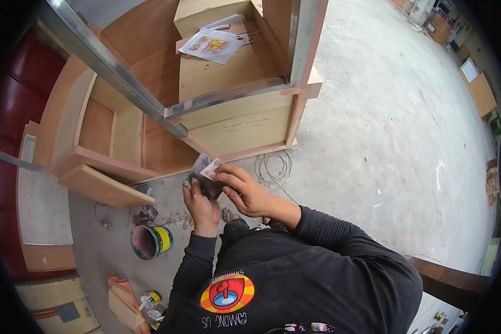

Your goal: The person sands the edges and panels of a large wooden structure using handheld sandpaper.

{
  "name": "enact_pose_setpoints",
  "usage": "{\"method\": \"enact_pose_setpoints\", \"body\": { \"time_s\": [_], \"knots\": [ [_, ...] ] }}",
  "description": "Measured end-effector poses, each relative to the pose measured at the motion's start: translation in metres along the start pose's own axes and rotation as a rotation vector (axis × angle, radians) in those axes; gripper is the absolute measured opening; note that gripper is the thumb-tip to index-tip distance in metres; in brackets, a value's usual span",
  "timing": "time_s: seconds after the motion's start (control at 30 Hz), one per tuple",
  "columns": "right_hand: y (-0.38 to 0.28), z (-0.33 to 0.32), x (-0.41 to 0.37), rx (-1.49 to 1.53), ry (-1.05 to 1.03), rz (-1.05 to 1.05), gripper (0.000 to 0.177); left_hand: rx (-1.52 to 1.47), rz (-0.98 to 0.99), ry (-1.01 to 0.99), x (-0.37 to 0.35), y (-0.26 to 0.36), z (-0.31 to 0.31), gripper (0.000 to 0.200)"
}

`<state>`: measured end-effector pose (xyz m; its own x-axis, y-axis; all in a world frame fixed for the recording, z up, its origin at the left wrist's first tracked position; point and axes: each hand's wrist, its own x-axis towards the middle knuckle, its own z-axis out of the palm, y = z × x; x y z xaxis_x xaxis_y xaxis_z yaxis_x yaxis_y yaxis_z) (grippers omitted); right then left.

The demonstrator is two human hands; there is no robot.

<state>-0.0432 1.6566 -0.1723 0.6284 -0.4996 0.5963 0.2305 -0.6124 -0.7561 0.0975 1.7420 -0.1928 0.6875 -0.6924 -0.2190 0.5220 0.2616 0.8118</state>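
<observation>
My left hand (201, 209) is closed around a crumpled-looking dark grey sheet (201, 161) smeared with a pinkish paste. Its exact kind is hard to make out. Pinched in the fingers of my right hand (245, 192) is a small flat pale-pink piece, which looks like a putty spreader (211, 169). The spreader lies against or just over the dark sheet. Both hands are in front of my body, close to the lower edge of a wooden cabinet (239, 131) with pinkish filler along its seams and metal edging.
A bucket (143, 242) with a yellow label stands on the floor at lower left, near smaller cans (150, 299). A drawing on paper (214, 45) lies inside the cabinet. Coiled wire (274, 168) rests on the concrete floor. A loose wooden panel (108, 186) juts out at left.
</observation>
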Motion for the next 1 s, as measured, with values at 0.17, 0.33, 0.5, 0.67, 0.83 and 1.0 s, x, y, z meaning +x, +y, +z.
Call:
{"method": "enact_pose_setpoints", "body": {
  "time_s": [0.17,0.33,0.5,0.67,0.83,1.0],
  "knots": [
    [0.010,-0.016,-0.014,-0.007,-0.013,0.205,0.035,-0.035,0.044,-0.043,-0.009,0.023,0.037,0.028],
    [0.051,-0.031,-0.048,0.279,0.066,0.698,0.040,-0.003,0.045,-0.240,-0.003,0.049,0.062,0.031],
    [0.057,-0.052,-0.018,1.010,0.433,0.549,0.051,-0.056,-0.299,-0.247,0.011,0.031,0.039,0.041],
    [0.065,-0.040,0.011,1.370,0.629,0.557,0.049,-0.028,-0.380,-0.337,0.003,0.010,0.041,0.045],
    [0.073,-0.022,0.012,1.518,0.516,0.729,0.050,-0.086,-0.338,-0.435,0.019,-0.018,0.038,0.045],
    [0.078,-0.017,0.033,1.455,0.416,0.829,0.050,-0.106,-0.419,-0.399,0.051,-0.022,0.040,0.042]
  ]
}}
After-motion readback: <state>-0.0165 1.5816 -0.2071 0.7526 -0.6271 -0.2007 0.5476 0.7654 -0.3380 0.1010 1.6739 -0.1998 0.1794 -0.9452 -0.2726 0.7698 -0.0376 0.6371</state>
